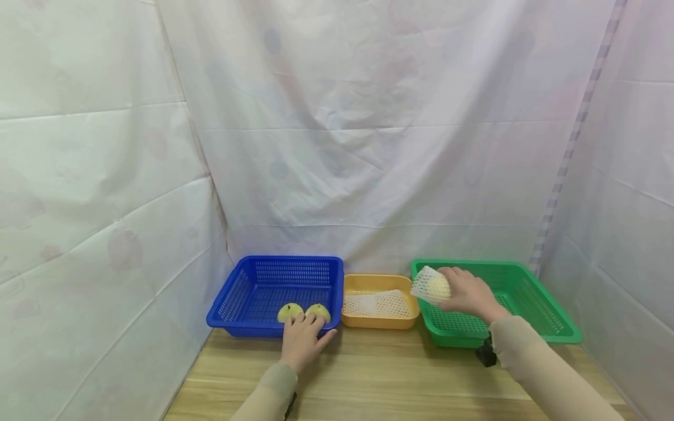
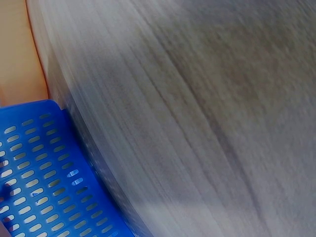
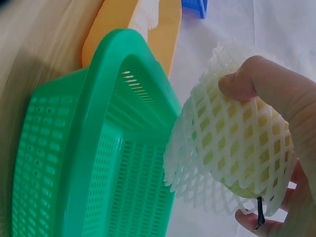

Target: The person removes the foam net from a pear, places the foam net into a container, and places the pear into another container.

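Note:
My right hand [image 1: 468, 292] grips a yellow-green pear [image 1: 438, 289] in a white foam net sleeve [image 1: 423, 284], held above the left side of a green basket [image 1: 558, 324]. Close up in the right wrist view, the thumb presses on the netting and a dark stem [image 3: 260, 215] sticks out of it. My left hand [image 1: 302, 342] reaches over the front rim of a blue basket [image 1: 223, 321], its thumb spread to the side. Its fingertips touch two bare pears, a left pear [image 1: 288, 311] and a right pear [image 1: 319, 311]. The left wrist view shows mostly the basket's wall [image 2: 54, 163].
Between the two baskets stands a shallow orange-yellow tray [image 1: 379, 323] with flattened white foam nets [image 1: 376, 304] in it. All three containers stand on a wooden table [image 1: 389, 374]. Pale cloth [image 1: 337, 146] hangs behind and along both sides.

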`<state>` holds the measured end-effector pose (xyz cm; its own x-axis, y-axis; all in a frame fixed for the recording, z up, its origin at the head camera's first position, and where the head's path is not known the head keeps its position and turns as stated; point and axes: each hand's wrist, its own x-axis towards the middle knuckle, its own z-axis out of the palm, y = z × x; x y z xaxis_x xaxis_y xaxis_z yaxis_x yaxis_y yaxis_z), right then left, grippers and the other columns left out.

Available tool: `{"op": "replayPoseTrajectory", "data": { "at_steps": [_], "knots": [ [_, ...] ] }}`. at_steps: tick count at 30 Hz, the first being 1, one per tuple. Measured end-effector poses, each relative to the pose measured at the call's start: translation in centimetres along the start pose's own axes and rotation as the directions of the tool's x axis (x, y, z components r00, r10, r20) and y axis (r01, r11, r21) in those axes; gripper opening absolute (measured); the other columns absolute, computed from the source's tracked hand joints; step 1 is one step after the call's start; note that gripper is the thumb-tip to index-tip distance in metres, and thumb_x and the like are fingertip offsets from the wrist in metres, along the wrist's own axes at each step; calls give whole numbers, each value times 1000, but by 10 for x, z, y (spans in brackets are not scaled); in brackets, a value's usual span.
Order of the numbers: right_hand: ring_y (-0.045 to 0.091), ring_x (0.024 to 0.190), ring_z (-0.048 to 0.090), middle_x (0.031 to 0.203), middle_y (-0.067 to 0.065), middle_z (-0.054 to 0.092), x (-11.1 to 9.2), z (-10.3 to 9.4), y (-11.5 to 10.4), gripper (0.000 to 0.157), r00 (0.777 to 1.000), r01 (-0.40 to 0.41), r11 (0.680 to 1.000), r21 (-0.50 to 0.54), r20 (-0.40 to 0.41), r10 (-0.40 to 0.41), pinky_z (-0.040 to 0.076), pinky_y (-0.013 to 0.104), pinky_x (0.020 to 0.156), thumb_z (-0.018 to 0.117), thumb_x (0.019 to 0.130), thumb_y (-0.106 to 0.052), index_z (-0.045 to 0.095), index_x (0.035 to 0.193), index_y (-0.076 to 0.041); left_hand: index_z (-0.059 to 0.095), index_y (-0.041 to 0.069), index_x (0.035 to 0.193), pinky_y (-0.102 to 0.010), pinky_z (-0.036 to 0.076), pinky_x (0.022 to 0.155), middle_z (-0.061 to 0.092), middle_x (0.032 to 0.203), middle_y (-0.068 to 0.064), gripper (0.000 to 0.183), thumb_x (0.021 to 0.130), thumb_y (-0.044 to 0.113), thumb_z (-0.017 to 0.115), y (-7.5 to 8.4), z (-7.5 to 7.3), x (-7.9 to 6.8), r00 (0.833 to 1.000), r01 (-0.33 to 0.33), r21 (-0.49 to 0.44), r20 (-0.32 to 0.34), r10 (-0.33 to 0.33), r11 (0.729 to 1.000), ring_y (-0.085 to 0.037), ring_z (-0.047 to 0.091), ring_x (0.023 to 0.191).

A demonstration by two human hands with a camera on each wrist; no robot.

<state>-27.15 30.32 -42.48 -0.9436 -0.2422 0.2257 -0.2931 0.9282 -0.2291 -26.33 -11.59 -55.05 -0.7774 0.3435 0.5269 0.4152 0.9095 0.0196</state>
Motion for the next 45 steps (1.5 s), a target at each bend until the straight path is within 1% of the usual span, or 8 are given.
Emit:
{"op": "replayPoseTrajectory", "data": {
  "at_steps": [6,12,16,21,30,35,43,45],
  "knots": [
    [27,92,56,115,10,60,2,0,-6,79,1000,6,1000,17,6,-6,45,45,63,83,67,-34,51,135,-11,58,26,89,-41,34,73,53,87,5,34,87,61,59,-1,3,0,1000,5,-1,8,-5,1000,-19,45,78],
    [25,91,56,115,8,60,5,4,-9,79,1000,18,999,32,9,-18,45,42,61,84,67,-36,51,135,-13,58,27,89,-40,33,72,51,86,6,34,87,61,58,-2,5,0,1000,-1,9,10,1,1000,-18,44,76],
    [26,93,56,116,8,60,5,4,-13,80,1000,25,999,25,13,-25,45,43,62,84,68,-37,50,136,-13,58,27,89,-39,32,71,50,85,6,34,87,61,59,-2,5,0,1000,-4,11,2,4,1000,-18,43,75],
    [26,92,56,115,9,60,6,4,-18,77,999,37,999,37,17,-38,45,45,63,84,68,-34,51,135,-13,58,26,88,-40,33,70,50,84,6,34,87,60,60,-2,4,0,1000,-9,7,-11,9,1000,-18,43,75],
    [25,92,56,116,7,60,8,9,-26,78,999,51,998,35,17,-51,46,44,63,85,67,-35,51,135,-14,58,26,89,-39,33,71,52,87,6,34,87,61,59,-2,5,-1,1000,-1,11,7,1,1000,-18,43,75],
    [24,91,56,117,8,59,7,11,-32,80,997,63,997,43,31,-64,45,42,63,84,67,-33,51,137,-12,58,27,89,-39,33,71,52,87,6,34,87,60,60,-2,4,-1,1000,0,9,13,0,1000,-18,43,75],
    [24,92,55,121,9,59,6,12,-43,82,996,74,996,43,37,-76,45,42,64,82,65,-30,50,138,-11,57,26,87,-39,32,70,51,85,6,33,86,59,62,-2,4,-1,1000,-16,6,-12,16,1000,-18,41,74],
    [24,92,55,121,10,59,7,12,-46,82,996,82,996,44,38,-83,45,42,64,82,65,-30,50,138,-10,56,27,87,-39,32,70,51,85,6,33,86,59,61,-2,4,-1,1000,-17,8,-16,17,1000,-17,41,73]
  ]
}}
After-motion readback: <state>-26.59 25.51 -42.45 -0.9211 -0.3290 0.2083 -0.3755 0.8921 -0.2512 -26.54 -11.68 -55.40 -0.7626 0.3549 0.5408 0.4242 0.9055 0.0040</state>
